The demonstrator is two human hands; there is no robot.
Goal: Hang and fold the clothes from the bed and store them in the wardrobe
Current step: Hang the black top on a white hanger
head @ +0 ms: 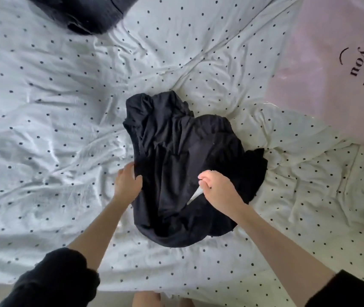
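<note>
The black garment (183, 169) on the bed (43, 107) looks soft and limp; both hands, left (128, 185) and right (217, 191), pinch its near edge, likely the best hold.

A bedroom at home, seen from above the bed

We look down on a rumpled white duvet (54, 129) dotted in black, a pink pillow (331, 74) printed "meet you", and dark clothing (183, 169) lying loose.
</note>
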